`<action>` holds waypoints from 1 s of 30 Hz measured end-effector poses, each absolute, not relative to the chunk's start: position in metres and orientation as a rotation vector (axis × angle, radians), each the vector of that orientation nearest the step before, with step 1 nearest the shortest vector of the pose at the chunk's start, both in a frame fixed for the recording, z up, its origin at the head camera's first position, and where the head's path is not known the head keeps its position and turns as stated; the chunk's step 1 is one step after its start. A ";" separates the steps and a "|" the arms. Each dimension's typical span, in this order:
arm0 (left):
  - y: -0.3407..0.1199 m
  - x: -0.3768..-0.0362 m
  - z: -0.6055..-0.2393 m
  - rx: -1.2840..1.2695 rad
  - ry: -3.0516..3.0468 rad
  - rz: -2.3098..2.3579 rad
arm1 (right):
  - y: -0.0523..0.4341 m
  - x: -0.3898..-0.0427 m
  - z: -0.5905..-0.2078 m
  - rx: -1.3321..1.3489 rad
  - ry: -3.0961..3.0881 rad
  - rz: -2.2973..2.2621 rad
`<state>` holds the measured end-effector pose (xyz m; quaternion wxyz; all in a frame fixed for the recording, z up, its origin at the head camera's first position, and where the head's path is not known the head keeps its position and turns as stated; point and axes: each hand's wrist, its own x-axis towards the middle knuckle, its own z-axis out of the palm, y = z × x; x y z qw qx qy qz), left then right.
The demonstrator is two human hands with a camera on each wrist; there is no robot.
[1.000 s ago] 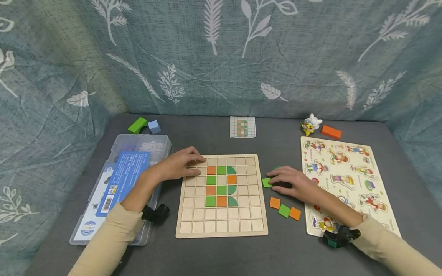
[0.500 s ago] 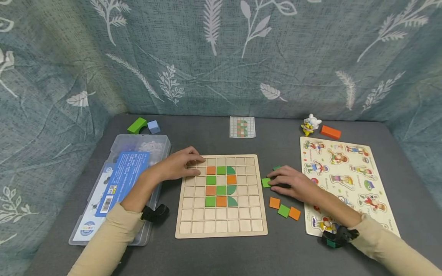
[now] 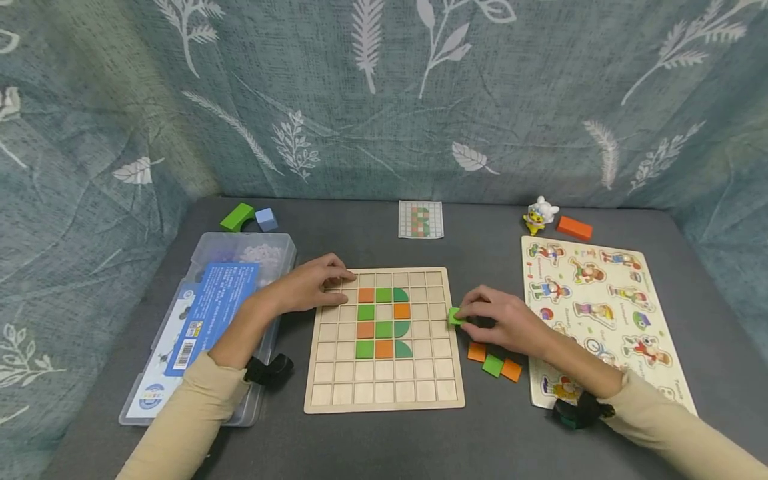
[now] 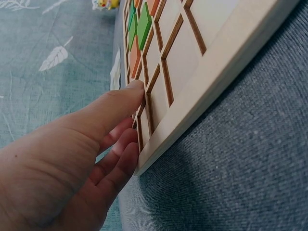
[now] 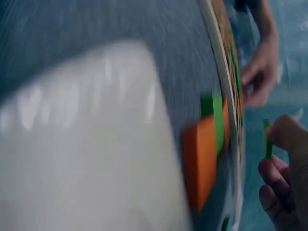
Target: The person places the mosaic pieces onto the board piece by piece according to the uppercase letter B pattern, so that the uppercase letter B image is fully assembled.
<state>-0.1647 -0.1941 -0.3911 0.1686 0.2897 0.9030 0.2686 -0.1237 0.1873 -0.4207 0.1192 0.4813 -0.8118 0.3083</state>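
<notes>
My right hand (image 3: 501, 317) pinches a light green square tile (image 3: 454, 316) between thumb and fingers, at the right edge of the wooden grid board (image 3: 384, 407). In the right wrist view the tile (image 5: 268, 139) stands edge-on in the fingertips. On the board's upper left corner rests my left hand (image 3: 309, 287), its thumb on the grid and its fingers along the rim (image 4: 207, 96). Orange squares (image 3: 401, 311), green squares (image 3: 365, 349) and dark green rounded tiles (image 3: 403, 349) fill several cells. One cell (image 3: 383, 311) among them shows bare wood.
Two orange tiles (image 3: 477, 351) and a green tile (image 3: 493, 365) lie right of the board. Behind it is a pattern card (image 3: 421, 219). A plastic case (image 3: 279, 250) stands left, a picture puzzle (image 3: 600, 287) right. Blocks (image 3: 575, 228) and a figurine (image 3: 541, 215) stand at the back.
My right hand has taken the green tile from the table and moved it slightly left, to the board's edge. The left hand has stayed at the board's corner.
</notes>
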 end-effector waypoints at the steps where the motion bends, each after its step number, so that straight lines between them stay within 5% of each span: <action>1: -0.194 -0.164 -0.391 0.826 2.564 0.766 | 0.182 -0.120 -0.419 1.433 -2.354 0.913; 12: -0.195 -0.162 -0.387 0.838 2.559 0.770 | 0.121 -0.088 -0.414 1.709 -2.221 0.644; 30: -0.193 -0.164 -0.389 0.832 2.568 0.751 | 0.110 -0.082 -0.417 1.713 -2.280 0.623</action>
